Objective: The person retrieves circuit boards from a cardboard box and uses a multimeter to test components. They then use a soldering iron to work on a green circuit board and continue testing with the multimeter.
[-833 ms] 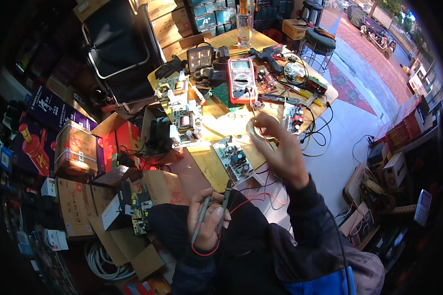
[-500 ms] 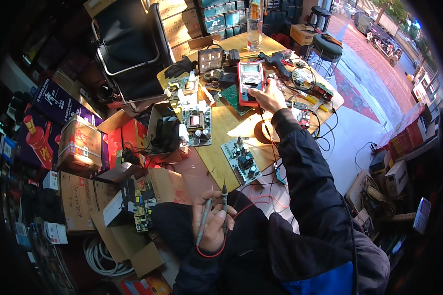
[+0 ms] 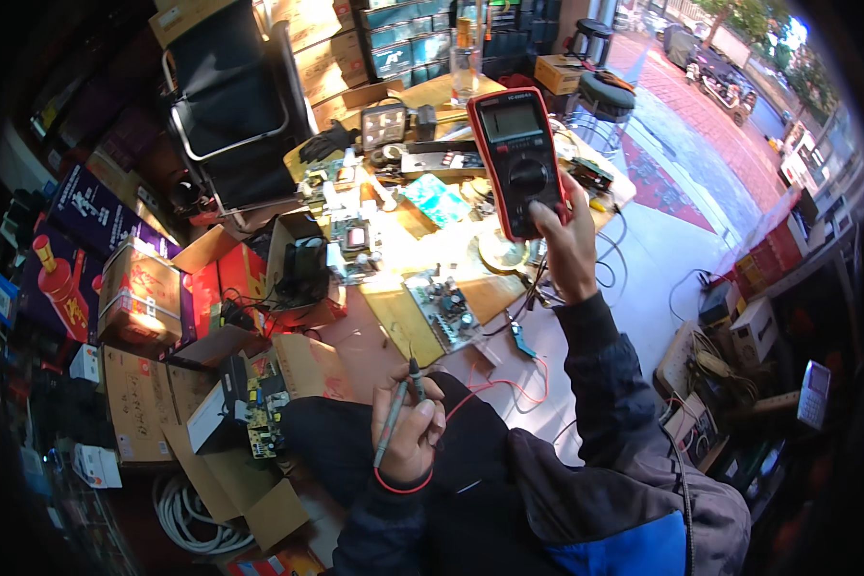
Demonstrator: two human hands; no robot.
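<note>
Raised above the wooden table is a red-and-black digital multimeter (image 3: 518, 158), its screen and dial facing me. My right hand (image 3: 568, 235) grips its lower right edge, with the thumb across the front near the bottom. Low in front of my lap, my left hand (image 3: 409, 434) is closed around two grey-green test probes (image 3: 391, 422), their tips pointing up. A red lead (image 3: 403, 488) loops from one probe below the hand. Under the meter, near the table's front edge, lies a green circuit board (image 3: 445, 309) with several components.
The sunlit wooden table (image 3: 394, 312) also carries another board with a transformer (image 3: 355, 235), a blue-green board (image 3: 437, 199), a roll of tape (image 3: 504, 252) and a glass bottle (image 3: 466, 58). Open cardboard boxes (image 3: 149, 403) crowd the left. A black chair (image 3: 226, 86) stands behind.
My right hand has lifted the multimeter off the table and brought it closer, tilted toward me. My left hand keeps the probes in nearly the same place. The view has shifted slightly.
</note>
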